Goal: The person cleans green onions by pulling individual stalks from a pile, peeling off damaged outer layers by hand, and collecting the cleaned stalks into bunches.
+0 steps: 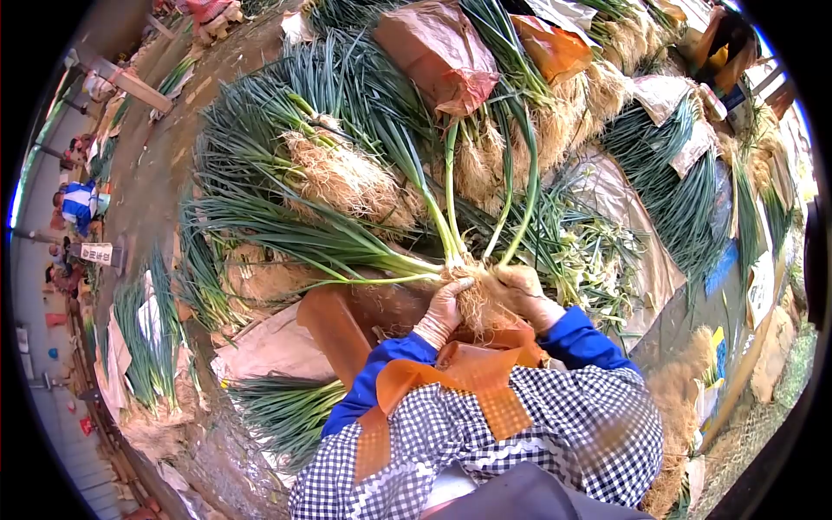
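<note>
In front of my body, a clump of green onions (451, 234) fans out, its leaves spreading up and to the left. My left hand (444, 310) is closed around the clump's root end, and pale stringy roots (472, 312) hang between my hands. My right hand (523, 291) grips a couple of separate green onion stalks (505, 227) near their base, close beside the clump. The fingertips of my right hand are partly hidden. Just beyond lies a large heap of green onions (338, 165) with tangled tan roots.
Trimmed leaf scraps (585, 260) lie to the right on brown paper (641, 234). A reddish paper sheet (442, 56) covers part of the heap. More green onion bundles lie at left (149, 338) and right (672, 182). An orange apron (459, 373) covers my lap. Other people (78, 204) are at far left.
</note>
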A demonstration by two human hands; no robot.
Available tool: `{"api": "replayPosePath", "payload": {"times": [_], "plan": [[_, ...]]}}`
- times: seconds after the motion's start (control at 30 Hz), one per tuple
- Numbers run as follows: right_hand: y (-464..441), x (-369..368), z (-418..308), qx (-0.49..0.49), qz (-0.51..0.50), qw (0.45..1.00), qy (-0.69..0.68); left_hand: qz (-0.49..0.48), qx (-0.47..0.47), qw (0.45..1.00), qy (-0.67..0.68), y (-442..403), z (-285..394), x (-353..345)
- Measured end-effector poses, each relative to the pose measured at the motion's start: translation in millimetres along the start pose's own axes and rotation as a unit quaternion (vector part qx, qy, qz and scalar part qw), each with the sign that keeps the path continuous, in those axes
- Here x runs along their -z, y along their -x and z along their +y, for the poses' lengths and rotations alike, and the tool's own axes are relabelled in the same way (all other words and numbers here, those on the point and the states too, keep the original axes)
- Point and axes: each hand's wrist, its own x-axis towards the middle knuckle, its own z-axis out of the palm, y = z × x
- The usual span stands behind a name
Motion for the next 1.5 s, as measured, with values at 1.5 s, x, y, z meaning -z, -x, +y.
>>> {"api": "replayPosePath", "payload": {"times": [1.5], "plan": [[-39.6,-3.6,-10.5,0.031,-0.103,0.994,0.025,0.071,-0.021,0.996,0.044,14.6,10.1,-10.1]]}}
